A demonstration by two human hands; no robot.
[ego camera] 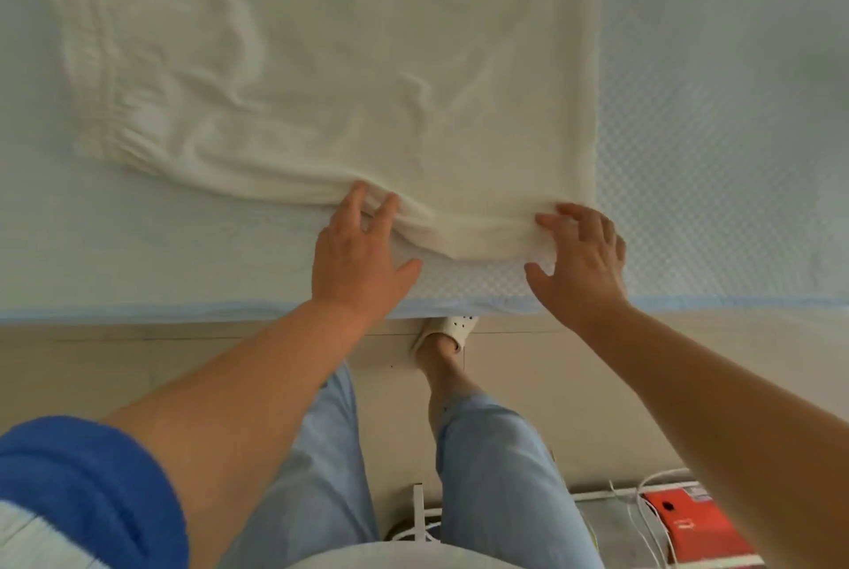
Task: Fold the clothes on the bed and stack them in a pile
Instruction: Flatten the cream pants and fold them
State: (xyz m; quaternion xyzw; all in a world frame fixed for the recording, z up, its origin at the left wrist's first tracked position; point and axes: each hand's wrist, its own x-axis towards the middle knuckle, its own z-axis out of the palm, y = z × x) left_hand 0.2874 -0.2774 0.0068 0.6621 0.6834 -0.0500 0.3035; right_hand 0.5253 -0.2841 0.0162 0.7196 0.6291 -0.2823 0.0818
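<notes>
Fingers (386, 208) of left hand (356, 256) lie straight on shorts' (321, 77) near edge, thumb out | right hand (581, 258) fingers bend over the near corner, grip unclear | cream shorts lie flat on bed (716, 155), long way left to right, waistband (99, 77) at left | foot in slipper (448, 329) on floor (138, 366)

I have both arms stretched forward. My left hand (360, 254) and right hand (581, 258) lie side by side, fingers spread and loosely extended.
</notes>
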